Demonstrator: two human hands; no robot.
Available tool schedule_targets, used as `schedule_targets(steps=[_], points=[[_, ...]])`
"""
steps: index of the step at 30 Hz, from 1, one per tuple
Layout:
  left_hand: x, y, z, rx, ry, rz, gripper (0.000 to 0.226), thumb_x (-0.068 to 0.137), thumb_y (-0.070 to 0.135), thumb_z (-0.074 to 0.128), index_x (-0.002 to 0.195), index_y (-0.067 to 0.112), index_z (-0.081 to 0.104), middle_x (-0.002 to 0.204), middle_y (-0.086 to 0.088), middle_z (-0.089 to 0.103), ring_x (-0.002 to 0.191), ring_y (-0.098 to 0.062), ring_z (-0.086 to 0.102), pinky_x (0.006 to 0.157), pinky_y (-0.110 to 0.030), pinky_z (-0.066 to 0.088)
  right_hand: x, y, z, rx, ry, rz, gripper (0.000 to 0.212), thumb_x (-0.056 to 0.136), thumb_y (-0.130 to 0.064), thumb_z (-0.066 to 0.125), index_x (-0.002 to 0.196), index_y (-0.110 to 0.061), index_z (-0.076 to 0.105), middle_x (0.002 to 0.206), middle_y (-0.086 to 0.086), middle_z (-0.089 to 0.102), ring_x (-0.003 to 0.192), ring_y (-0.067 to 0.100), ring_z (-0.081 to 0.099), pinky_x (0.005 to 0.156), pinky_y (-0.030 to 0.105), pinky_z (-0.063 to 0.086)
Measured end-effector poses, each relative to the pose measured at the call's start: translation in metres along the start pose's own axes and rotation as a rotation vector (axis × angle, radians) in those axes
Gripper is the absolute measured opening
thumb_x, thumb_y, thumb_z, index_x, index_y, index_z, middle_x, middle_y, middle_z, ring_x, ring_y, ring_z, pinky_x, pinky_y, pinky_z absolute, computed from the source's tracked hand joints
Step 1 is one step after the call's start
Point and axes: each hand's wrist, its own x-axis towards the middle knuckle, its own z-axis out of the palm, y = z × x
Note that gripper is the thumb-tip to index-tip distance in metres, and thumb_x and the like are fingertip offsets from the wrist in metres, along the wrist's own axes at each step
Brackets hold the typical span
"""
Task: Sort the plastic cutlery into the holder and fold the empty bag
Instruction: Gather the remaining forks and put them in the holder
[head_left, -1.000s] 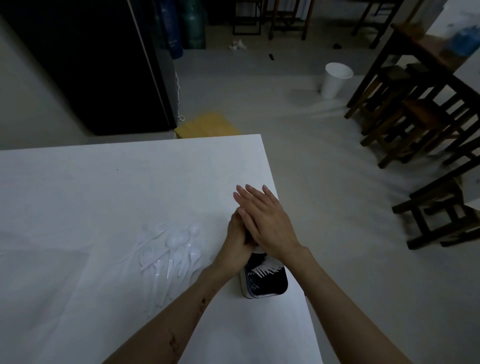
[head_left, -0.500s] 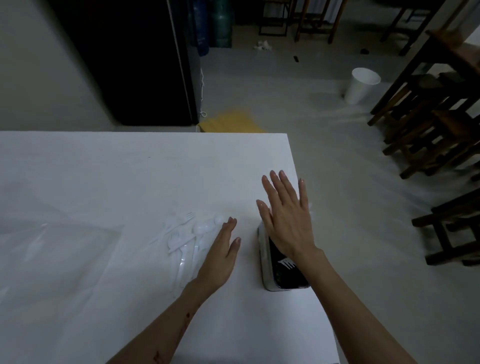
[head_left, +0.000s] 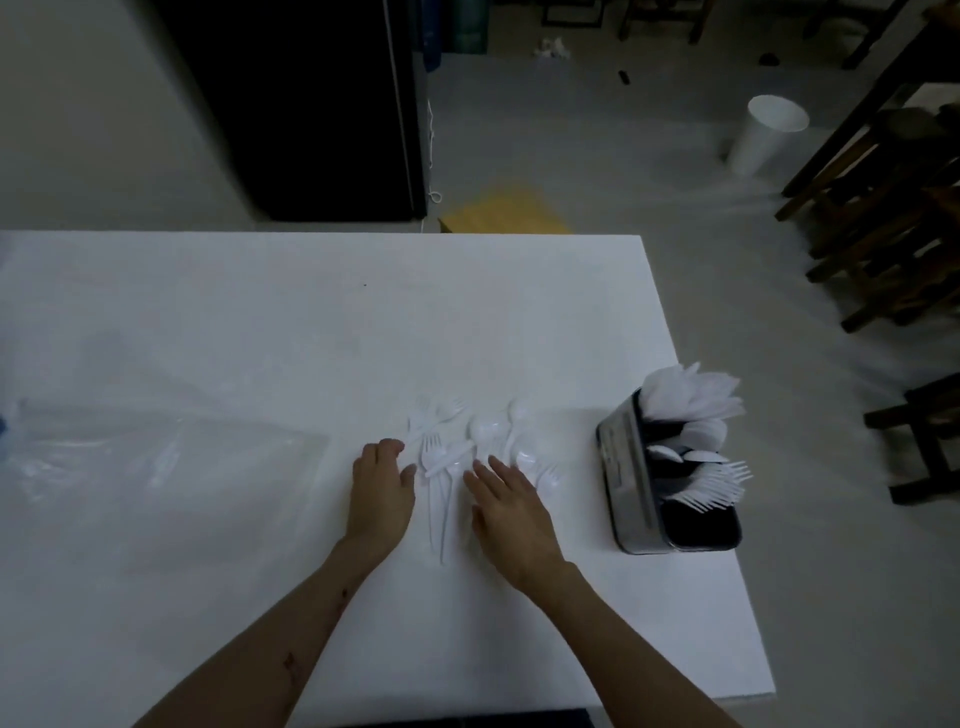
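Several loose white plastic forks and spoons (head_left: 457, 457) lie in a small heap near the middle of the white table (head_left: 260, 322). My left hand (head_left: 380, 491) rests at the heap's left edge, fingers loosely curled, holding nothing. My right hand (head_left: 511, 506) lies flat on the heap's right side, fingers straight over the cutlery. A dark metal cutlery holder (head_left: 631, 478) stands near the table's right edge, with white forks and spoons sticking out of its compartments. The clear empty plastic bag (head_left: 156, 462) lies flat at the left.
The table's right edge runs just past the holder, with the floor beyond it. A white bin (head_left: 769, 135) and dark wooden chairs (head_left: 893, 208) stand on the floor at the far right. A black cabinet (head_left: 311, 104) stands behind the table.
Both hands left the holder and moved left to the loose cutlery heap. The holder now stands uncovered at the right, and the view has shifted left to show the bag.
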Motion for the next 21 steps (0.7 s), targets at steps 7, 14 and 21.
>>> schedule_targets(steps=[7,14,21], points=[[0.02,-0.021,0.002,-0.029,-0.114,-0.043,0.02,0.086,0.016,0.066,0.101,0.007,0.057,0.098,-0.01,0.059,0.089,-0.025,0.06,0.077,-0.032,0.046,-0.003,-0.005,0.029,-0.006,0.059,0.111,0.032,0.07,-0.015,0.084,0.1,-0.012,0.074,0.116,0.007,0.071,0.115,0.023,0.065,0.107,0.037,0.038],[-0.013,-0.034,0.004,-0.133,-0.118,-0.093,0.017,0.085,0.017,0.068,0.091,0.012,0.054,0.088,-0.005,0.061,0.08,-0.02,0.06,0.072,-0.029,0.048,0.008,-0.027,0.028,-0.019,0.097,0.275,0.033,0.073,-0.038,0.083,0.08,-0.012,0.065,0.087,0.005,0.064,0.085,0.025,0.062,0.083,0.04,0.054],[-0.032,-0.048,0.003,-0.23,-0.161,-0.106,0.013,0.088,0.021,0.065,0.084,0.016,0.054,0.078,-0.004,0.066,0.067,-0.015,0.064,0.064,-0.028,0.052,0.019,-0.047,0.027,0.03,-0.029,0.561,0.031,0.083,-0.046,0.066,0.088,-0.016,0.069,0.099,-0.001,0.059,0.098,0.021,0.052,0.085,0.035,0.042]])
